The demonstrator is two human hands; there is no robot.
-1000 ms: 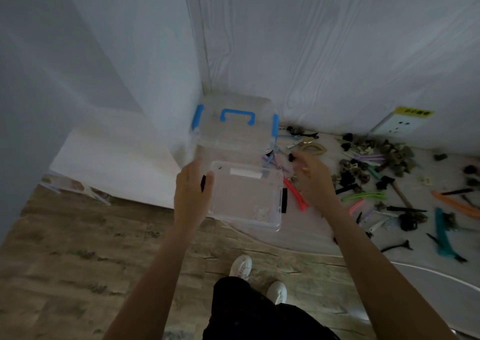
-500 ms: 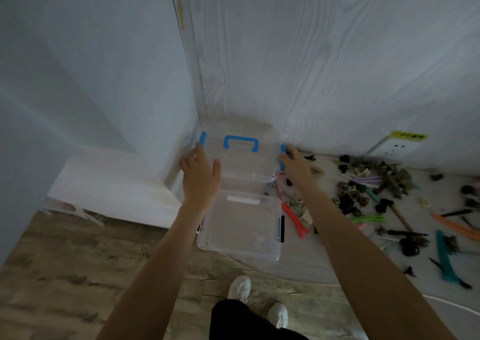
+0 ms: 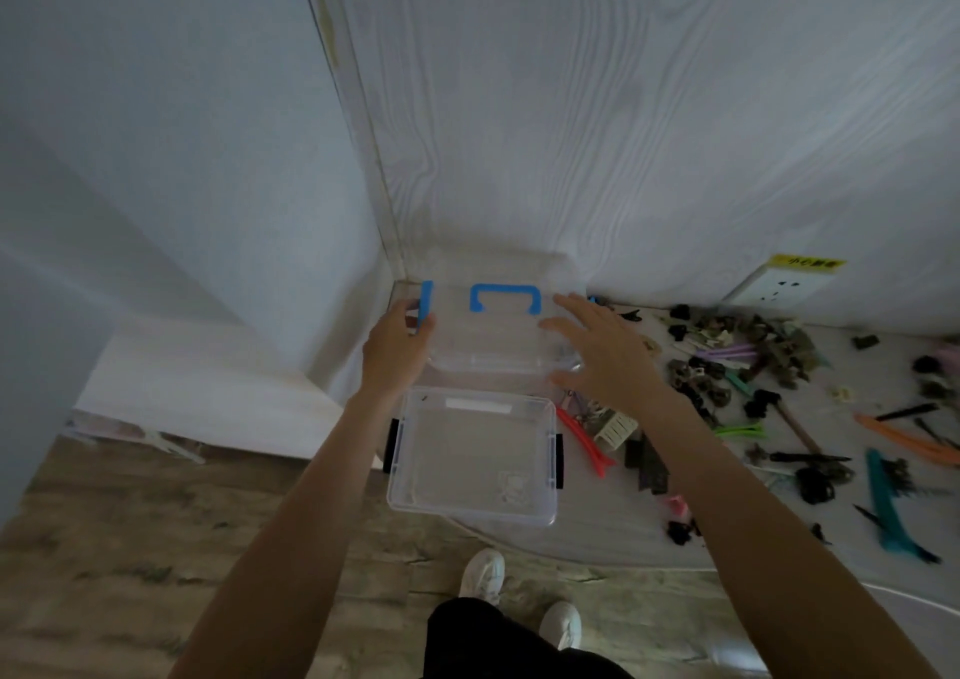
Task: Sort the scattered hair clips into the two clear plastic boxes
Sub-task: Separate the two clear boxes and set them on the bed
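**Both hands at the blue-handled box in the corner**

Two clear plastic boxes sit on the white surface [image 3: 597, 538] where two walls meet. The far box [image 3: 493, 335], with a blue handle [image 3: 505, 298] on its lid and a blue latch [image 3: 426, 300] on its left side, stands in the corner at about 12 o'clock from the person. The near box [image 3: 475, 463], lidless and with black latches [image 3: 559, 461] on its sides, lies just in front of it, toward 6 o'clock, and looks almost empty apart from something small and pale near its front right corner.

The left hand [image 3: 395, 353] is at the far box's left end, its fingers curled round the edge by the blue latch. The right hand [image 3: 605, 353] is over the box's right end with its fingers [image 3: 571, 309] spread and straight; whether they press the lid or hang just above it I cannot tell.

The hair clips [image 3: 753, 361] lie scattered over the surface from 1 to 4 o'clock of the boxes: a dark heap near the wall socket [image 3: 779, 289], a red clip [image 3: 584, 442] just right of the near box, a green clip [image 3: 740, 430], an orange clip [image 3: 906, 442] and a teal clip [image 3: 885, 509] farther out.

Below, white shoes [image 3: 483, 574] stand on the wooden floor [image 3: 130, 548].
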